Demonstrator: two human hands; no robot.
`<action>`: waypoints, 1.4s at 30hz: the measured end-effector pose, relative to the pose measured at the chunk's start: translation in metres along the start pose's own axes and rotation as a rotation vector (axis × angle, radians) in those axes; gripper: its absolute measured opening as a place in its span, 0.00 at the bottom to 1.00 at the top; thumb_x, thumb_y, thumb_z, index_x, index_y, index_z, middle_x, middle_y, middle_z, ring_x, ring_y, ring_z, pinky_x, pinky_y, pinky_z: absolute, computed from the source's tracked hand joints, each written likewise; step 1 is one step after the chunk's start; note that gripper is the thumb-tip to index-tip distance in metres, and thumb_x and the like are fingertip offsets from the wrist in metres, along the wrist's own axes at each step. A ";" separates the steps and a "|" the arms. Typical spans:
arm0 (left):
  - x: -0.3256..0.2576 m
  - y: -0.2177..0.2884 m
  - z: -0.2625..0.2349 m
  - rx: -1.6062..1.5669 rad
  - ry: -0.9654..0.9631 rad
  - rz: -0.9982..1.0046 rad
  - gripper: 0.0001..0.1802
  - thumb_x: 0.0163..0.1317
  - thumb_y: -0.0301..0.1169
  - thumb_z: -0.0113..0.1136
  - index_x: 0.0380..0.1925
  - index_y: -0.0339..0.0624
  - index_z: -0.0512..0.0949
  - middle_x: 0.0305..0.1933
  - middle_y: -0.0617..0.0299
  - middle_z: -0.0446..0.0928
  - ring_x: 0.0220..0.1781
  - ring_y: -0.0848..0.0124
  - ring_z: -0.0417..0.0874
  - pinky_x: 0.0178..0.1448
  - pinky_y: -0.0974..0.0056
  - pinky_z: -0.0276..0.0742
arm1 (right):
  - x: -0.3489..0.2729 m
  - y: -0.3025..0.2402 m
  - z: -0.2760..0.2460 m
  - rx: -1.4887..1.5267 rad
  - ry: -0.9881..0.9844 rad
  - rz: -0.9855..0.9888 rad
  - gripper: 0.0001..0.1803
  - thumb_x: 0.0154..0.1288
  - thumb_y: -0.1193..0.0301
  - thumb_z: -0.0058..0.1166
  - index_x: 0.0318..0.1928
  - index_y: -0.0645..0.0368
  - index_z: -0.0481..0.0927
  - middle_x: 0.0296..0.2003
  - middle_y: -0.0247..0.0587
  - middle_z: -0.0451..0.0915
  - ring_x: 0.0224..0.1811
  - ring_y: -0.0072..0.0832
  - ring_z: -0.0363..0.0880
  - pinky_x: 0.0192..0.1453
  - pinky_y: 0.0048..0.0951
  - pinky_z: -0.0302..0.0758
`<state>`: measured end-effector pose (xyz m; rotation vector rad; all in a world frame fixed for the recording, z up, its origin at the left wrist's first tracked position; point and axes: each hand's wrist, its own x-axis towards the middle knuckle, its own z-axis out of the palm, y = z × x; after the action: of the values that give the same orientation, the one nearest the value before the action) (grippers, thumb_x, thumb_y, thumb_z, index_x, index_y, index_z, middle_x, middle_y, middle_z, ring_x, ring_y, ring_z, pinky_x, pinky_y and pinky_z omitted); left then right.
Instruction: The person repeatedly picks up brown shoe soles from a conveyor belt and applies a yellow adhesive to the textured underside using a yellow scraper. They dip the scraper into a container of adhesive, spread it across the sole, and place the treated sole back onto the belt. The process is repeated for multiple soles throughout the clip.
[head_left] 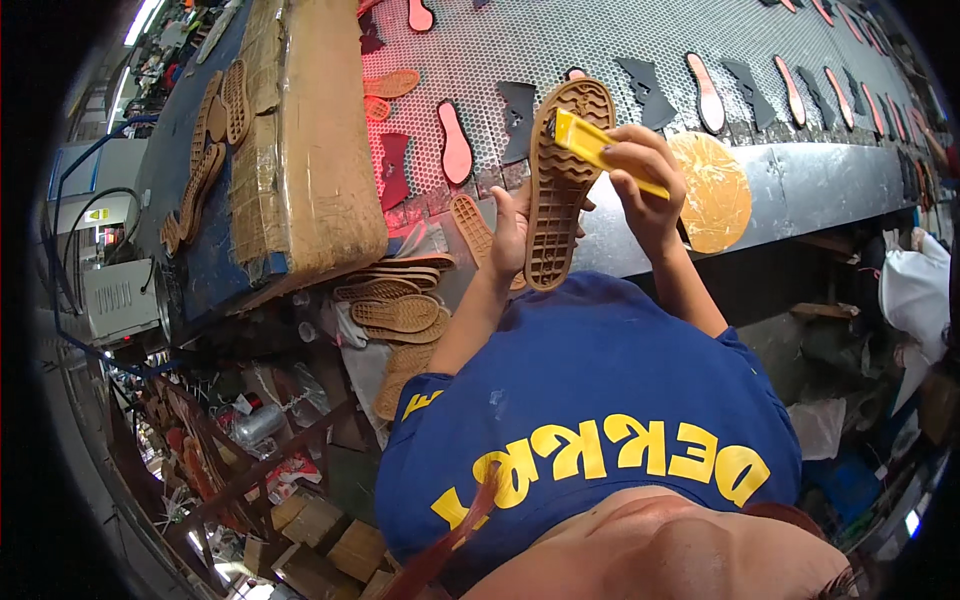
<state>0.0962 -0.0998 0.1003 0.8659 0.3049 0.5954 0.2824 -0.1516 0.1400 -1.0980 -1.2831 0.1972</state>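
Observation:
A brown shoe sole (556, 212) stands nearly upright in front of my chest, its gridded and wavy-ribbed side facing me. My left hand (509, 235) is closed around its left edge, with some fingertips showing at the far edge. My right hand (648, 185) pinches a yellow brush (588, 143) by its flat handle. The brush's dark end meets the sole's upper part, over the wavy ribs. Just left of my left hand, another brown sole (470, 225) lies on the ledge, partly hidden by my forearm.
A perforated conveyor belt (620, 30) carries pink insoles (456, 150) and black cut pieces (517, 120). A round, stained yellowish disc (712, 190) lies on its metal edge. Stacked soles (395, 312) sit at my left, below a cardboard-covered bench (320, 140) bearing more soles (236, 100).

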 end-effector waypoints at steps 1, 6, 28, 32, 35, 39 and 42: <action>0.000 0.000 0.000 0.014 -0.003 -0.002 0.53 0.58 0.75 0.17 0.64 0.43 0.62 0.52 0.47 0.77 0.40 0.67 0.85 0.41 0.65 0.84 | 0.002 -0.001 0.001 0.016 0.037 0.013 0.11 0.59 0.72 0.64 0.40 0.65 0.82 0.44 0.48 0.80 0.47 0.37 0.80 0.51 0.31 0.76; -0.004 -0.001 -0.002 0.032 -0.019 -0.048 0.54 0.56 0.77 0.16 0.64 0.44 0.62 0.53 0.47 0.77 0.42 0.66 0.83 0.43 0.63 0.83 | 0.005 -0.002 0.003 -0.081 0.019 -0.009 0.11 0.57 0.72 0.66 0.39 0.64 0.82 0.44 0.47 0.80 0.46 0.36 0.80 0.50 0.31 0.76; 0.007 0.015 -0.001 -0.609 0.200 -0.089 0.51 0.65 0.70 0.18 0.61 0.33 0.66 0.54 0.44 0.77 0.51 0.53 0.81 0.55 0.52 0.80 | -0.029 -0.031 0.007 0.063 -0.368 0.063 0.12 0.54 0.76 0.66 0.40 0.61 0.81 0.44 0.44 0.80 0.45 0.38 0.82 0.49 0.33 0.78; 0.005 0.005 -0.022 -0.518 0.121 -0.100 0.49 0.66 0.69 0.19 0.63 0.34 0.64 0.59 0.48 0.74 0.52 0.54 0.81 0.51 0.52 0.81 | -0.036 -0.025 0.009 0.069 -0.313 0.116 0.11 0.54 0.75 0.67 0.39 0.60 0.81 0.43 0.44 0.80 0.45 0.39 0.82 0.49 0.33 0.78; 0.003 0.008 -0.015 -0.571 0.126 -0.111 0.49 0.65 0.70 0.19 0.65 0.39 0.61 0.57 0.49 0.75 0.49 0.56 0.81 0.48 0.52 0.82 | -0.032 -0.018 0.012 0.026 -0.204 0.196 0.14 0.53 0.71 0.68 0.40 0.61 0.81 0.43 0.44 0.80 0.44 0.39 0.82 0.48 0.33 0.78; 0.003 0.012 -0.008 -0.576 0.165 -0.130 0.49 0.65 0.70 0.19 0.65 0.38 0.61 0.58 0.48 0.73 0.50 0.56 0.81 0.49 0.52 0.82 | -0.031 -0.013 0.016 -0.013 -0.244 0.163 0.13 0.56 0.72 0.66 0.41 0.63 0.81 0.45 0.44 0.79 0.47 0.37 0.80 0.52 0.32 0.76; 0.008 0.014 -0.002 -0.612 0.298 -0.140 0.49 0.66 0.69 0.18 0.65 0.36 0.61 0.60 0.47 0.72 0.52 0.54 0.81 0.55 0.53 0.79 | -0.036 -0.017 0.018 0.004 -0.260 0.147 0.13 0.55 0.71 0.67 0.40 0.62 0.81 0.45 0.45 0.79 0.47 0.38 0.80 0.53 0.33 0.76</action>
<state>0.0963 -0.0862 0.1100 0.1638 0.4195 0.6384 0.2480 -0.1747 0.1273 -1.1920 -1.4313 0.4653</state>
